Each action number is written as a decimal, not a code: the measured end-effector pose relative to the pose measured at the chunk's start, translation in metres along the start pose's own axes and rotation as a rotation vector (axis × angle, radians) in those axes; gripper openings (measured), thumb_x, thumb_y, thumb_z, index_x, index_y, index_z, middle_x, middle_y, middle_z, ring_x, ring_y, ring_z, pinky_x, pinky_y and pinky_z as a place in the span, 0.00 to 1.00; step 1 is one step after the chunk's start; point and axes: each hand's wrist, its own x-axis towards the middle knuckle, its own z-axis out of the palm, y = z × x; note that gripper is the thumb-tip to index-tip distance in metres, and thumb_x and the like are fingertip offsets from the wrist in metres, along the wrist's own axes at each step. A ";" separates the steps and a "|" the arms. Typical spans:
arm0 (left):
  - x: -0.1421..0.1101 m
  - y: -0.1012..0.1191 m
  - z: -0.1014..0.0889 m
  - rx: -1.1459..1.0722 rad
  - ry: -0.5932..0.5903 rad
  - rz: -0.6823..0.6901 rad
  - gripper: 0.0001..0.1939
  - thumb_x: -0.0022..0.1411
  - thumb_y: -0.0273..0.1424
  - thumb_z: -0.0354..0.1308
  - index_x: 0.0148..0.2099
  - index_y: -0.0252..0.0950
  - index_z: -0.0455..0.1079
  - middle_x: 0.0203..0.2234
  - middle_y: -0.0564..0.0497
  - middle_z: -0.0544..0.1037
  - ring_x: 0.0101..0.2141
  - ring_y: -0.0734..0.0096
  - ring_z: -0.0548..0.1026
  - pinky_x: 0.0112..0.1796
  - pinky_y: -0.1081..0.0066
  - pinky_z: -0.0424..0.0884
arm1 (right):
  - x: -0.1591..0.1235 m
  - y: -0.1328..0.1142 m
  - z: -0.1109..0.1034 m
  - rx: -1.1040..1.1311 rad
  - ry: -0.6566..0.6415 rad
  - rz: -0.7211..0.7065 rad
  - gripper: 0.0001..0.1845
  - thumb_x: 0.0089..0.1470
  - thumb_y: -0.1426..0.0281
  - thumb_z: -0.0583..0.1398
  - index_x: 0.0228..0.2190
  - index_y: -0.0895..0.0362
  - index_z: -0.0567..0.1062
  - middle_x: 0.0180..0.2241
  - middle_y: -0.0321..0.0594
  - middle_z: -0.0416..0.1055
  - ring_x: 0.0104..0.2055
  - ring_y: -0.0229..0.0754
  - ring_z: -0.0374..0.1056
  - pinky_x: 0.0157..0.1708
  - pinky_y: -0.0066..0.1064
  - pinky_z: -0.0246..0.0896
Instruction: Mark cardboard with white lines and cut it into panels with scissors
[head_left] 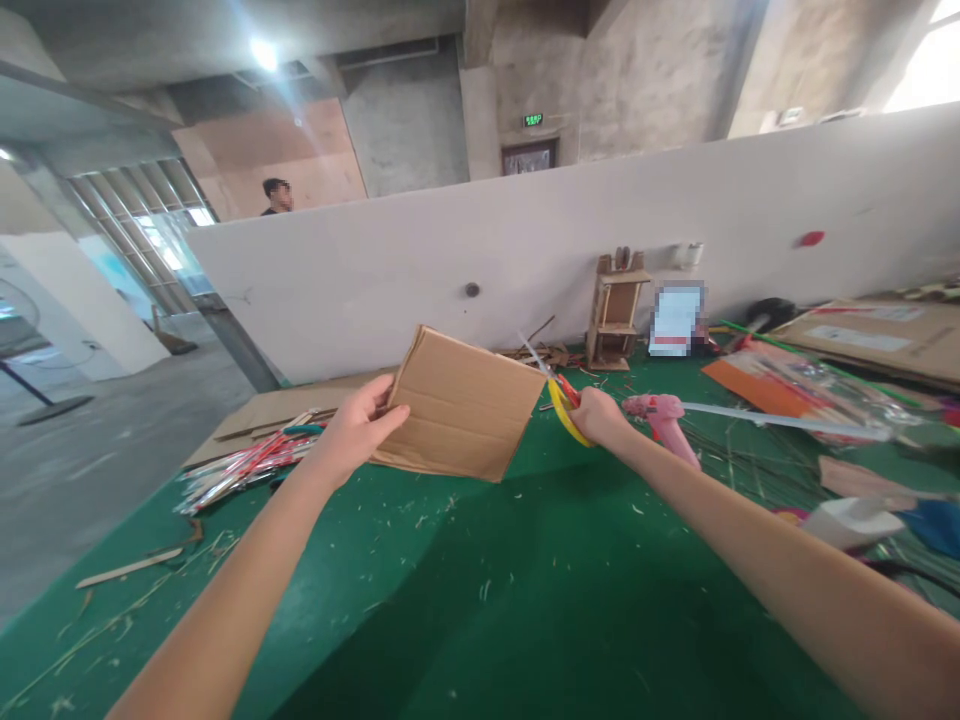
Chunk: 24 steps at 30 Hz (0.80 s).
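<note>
My left hand [367,425] grips a square piece of cardboard [465,405] by its left edge, thumb on the front face and fingers behind. The cardboard is tilted and held up above the green table. In my right hand [600,415] is a pair of scissors [570,420] with yellow and red handles. Their blades point up and left, close to the cardboard's upper right corner; I cannot tell whether they touch it. A pink hot glue gun [664,420] with a long glue stick lies just right of my right hand.
Plastic-wrapped sticks [247,460] lie on the green table [420,600] at left. A small cardboard shelf [619,310] and a lit screen [676,318] stand by the white partition [360,270]. Packets and cardboard sheets [877,335] cover the right side. A person [277,196] is behind the partition.
</note>
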 end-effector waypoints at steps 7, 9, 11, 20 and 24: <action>0.008 0.021 -0.017 0.248 0.012 -0.016 0.17 0.53 0.36 0.63 0.46 0.39 0.73 0.37 0.47 0.80 0.36 0.61 0.77 0.35 0.70 0.72 | -0.041 -0.028 -0.032 0.499 -0.072 -0.161 0.16 0.60 0.60 0.52 0.39 0.59 0.69 0.37 0.45 0.75 0.33 0.40 0.72 0.27 0.28 0.68; 0.012 0.032 -0.021 0.333 -0.061 -0.029 0.16 0.51 0.34 0.64 0.44 0.41 0.75 0.37 0.48 0.80 0.37 0.61 0.76 0.35 0.70 0.71 | -0.058 -0.035 -0.041 0.803 -0.182 -0.259 0.19 0.59 0.54 0.52 0.39 0.57 0.68 0.40 0.47 0.74 0.36 0.42 0.72 0.25 0.28 0.66; 0.017 0.043 -0.018 0.422 -0.138 -0.033 0.16 0.50 0.35 0.65 0.43 0.43 0.76 0.38 0.49 0.80 0.38 0.59 0.76 0.36 0.69 0.71 | -0.074 -0.040 -0.047 1.016 -0.319 -0.348 0.20 0.55 0.53 0.56 0.36 0.57 0.68 0.39 0.47 0.73 0.34 0.42 0.71 0.23 0.28 0.63; 0.022 0.044 0.014 0.819 0.092 0.325 0.29 0.50 0.38 0.64 0.55 0.45 0.67 0.50 0.45 0.72 0.52 0.48 0.66 0.54 0.50 0.57 | -0.104 -0.060 -0.038 0.962 -0.119 -0.447 0.17 0.41 0.60 0.65 0.24 0.56 0.65 0.20 0.28 0.57 0.22 0.32 0.55 0.21 0.26 0.50; 0.007 0.002 0.015 0.490 0.556 0.252 0.47 0.44 0.40 0.67 0.63 0.36 0.52 0.61 0.36 0.54 0.60 0.47 0.53 0.58 0.48 0.49 | -0.098 -0.066 -0.035 1.275 -0.022 -0.210 0.16 0.40 0.63 0.66 0.26 0.55 0.65 0.19 0.29 0.60 0.18 0.32 0.57 0.15 0.26 0.50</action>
